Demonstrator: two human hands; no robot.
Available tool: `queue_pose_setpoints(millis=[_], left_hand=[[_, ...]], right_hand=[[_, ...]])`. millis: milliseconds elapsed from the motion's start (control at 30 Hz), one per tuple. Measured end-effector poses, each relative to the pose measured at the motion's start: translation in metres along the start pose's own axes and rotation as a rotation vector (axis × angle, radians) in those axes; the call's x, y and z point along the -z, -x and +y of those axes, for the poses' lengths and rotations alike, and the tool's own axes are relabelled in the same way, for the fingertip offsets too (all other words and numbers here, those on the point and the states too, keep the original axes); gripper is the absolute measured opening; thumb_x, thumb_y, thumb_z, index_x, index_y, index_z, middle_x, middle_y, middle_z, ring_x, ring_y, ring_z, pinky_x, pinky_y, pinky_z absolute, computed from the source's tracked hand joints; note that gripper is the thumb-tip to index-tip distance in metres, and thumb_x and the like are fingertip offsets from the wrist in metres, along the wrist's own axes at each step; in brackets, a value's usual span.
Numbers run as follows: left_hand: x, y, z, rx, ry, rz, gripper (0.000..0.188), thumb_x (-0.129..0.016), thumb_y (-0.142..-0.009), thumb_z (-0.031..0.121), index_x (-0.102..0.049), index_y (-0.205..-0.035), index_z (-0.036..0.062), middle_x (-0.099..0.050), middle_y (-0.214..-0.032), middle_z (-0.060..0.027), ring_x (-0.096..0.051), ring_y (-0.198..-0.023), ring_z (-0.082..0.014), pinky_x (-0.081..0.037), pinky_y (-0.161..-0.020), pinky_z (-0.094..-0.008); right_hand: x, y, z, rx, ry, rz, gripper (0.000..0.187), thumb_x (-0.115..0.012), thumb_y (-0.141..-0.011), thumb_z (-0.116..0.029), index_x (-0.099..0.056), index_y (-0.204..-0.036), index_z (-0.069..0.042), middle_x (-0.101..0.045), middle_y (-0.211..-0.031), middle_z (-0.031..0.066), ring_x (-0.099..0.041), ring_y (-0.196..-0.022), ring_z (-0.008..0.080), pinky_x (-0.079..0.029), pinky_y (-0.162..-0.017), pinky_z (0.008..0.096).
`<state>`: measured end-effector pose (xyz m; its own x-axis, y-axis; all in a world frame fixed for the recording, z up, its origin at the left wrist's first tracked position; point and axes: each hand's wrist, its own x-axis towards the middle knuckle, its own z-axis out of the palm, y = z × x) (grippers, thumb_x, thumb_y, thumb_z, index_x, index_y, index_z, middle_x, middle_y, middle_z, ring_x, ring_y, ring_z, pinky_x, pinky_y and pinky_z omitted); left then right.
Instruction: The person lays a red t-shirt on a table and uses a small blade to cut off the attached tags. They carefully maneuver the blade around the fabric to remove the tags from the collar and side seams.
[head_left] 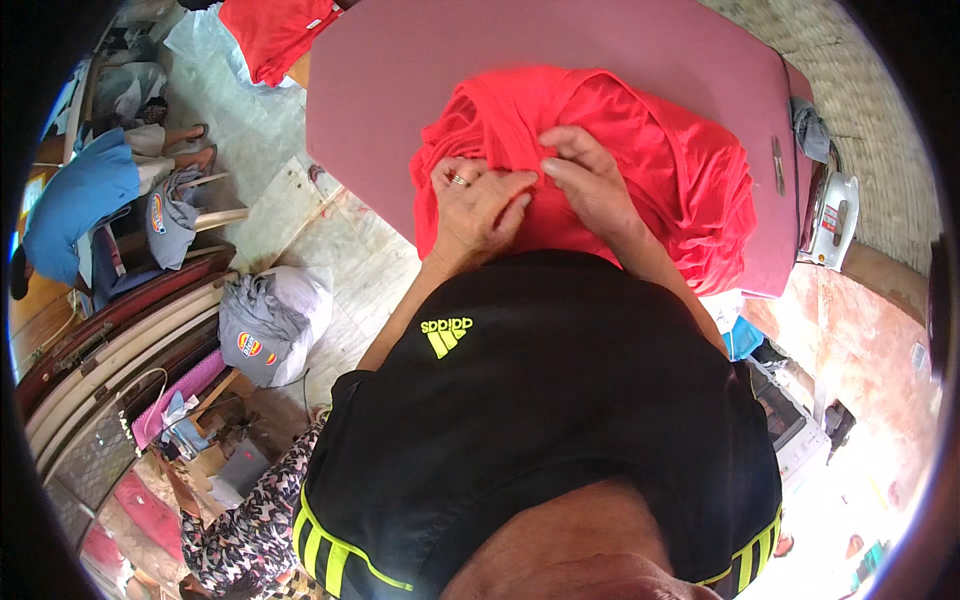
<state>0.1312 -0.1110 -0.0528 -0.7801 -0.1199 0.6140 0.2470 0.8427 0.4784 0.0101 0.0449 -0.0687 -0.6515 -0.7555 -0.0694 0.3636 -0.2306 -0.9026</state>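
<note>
A large heap of bright red cloth (660,150) lies bunched on the padded pink table (400,70), close against my body. My left hand (478,205), with a ring on one finger, rests at the heap's left side. Its thumb and forefinger are closed on a bit of the red cloth. Just to its right, my right hand (598,195) is bent over the same cloth, fingers curled and tips turned toward the left hand. What its fingertips hold, if anything, is too small to make out. The two hands are close but apart.
A clothes iron (832,220) stands at the table's right edge, near small metal snips (778,165) and a grey rag (810,130). More red cloth (270,35) lies at the far left. A grey bundle (265,325) sits left of me. A person in blue (85,195) bends at far left.
</note>
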Motion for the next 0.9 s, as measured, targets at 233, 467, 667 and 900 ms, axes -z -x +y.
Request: queue_pose_setpoints(millis=[233, 467, 667, 900], left_hand=[[0.006, -0.002, -0.011, -0.051, 0.083, -0.084, 0.038, -0.084, -0.066, 0.013, -0.073, -0.102, 0.0213, -0.062, -0.077, 0.0073, -0.056, -0.077, -0.0143, -0.035, -0.085, -0.0395], [0.009, -0.008, -0.022, -0.024, 0.138, -0.160, 0.033, -0.084, -0.071, 0.014, -0.074, -0.102, 0.0198, -0.063, -0.074, 0.0039, -0.059, -0.075, -0.0174, -0.038, -0.082, -0.0378], [0.041, 0.026, -0.042, 0.321, 0.021, 0.045, 0.104, -0.094, -0.066, 0.030, -0.036, -0.146, -0.0022, -0.043, -0.143, -0.0246, -0.036, -0.138, -0.0428, -0.027, -0.115, -0.0532], [0.039, 0.114, -0.076, 0.314, -0.593, -0.254, 0.099, -0.088, -0.070, 0.046, -0.043, -0.147, 0.0039, -0.052, -0.139, -0.0244, -0.046, -0.133, -0.0399, -0.034, -0.111, -0.0522]], right_hand=[[0.014, 0.027, -0.014, -0.187, -0.236, 0.127, 0.022, -0.062, -0.094, -0.002, -0.062, -0.114, -0.009, -0.050, -0.083, -0.0090, -0.044, -0.070, 0.0008, -0.034, -0.062, 0.0187], [0.010, 0.037, -0.023, -0.143, -0.010, 0.092, 0.029, -0.060, -0.096, 0.002, -0.059, -0.124, -0.007, -0.062, -0.111, 0.0005, -0.057, -0.102, 0.0101, -0.046, -0.090, 0.0280], [0.034, 0.119, -0.059, 0.357, 0.984, 0.445, 0.038, -0.072, -0.083, 0.007, -0.064, -0.119, -0.003, -0.064, -0.121, 0.0114, -0.066, -0.104, 0.0223, -0.054, -0.084, 0.0307], [0.088, 0.256, -0.001, -0.083, 1.065, 1.314, 0.095, -0.080, -0.081, -0.041, -0.029, -0.151, -0.002, -0.037, -0.147, 0.0254, -0.042, -0.135, 0.0394, -0.038, -0.111, 0.0512]])
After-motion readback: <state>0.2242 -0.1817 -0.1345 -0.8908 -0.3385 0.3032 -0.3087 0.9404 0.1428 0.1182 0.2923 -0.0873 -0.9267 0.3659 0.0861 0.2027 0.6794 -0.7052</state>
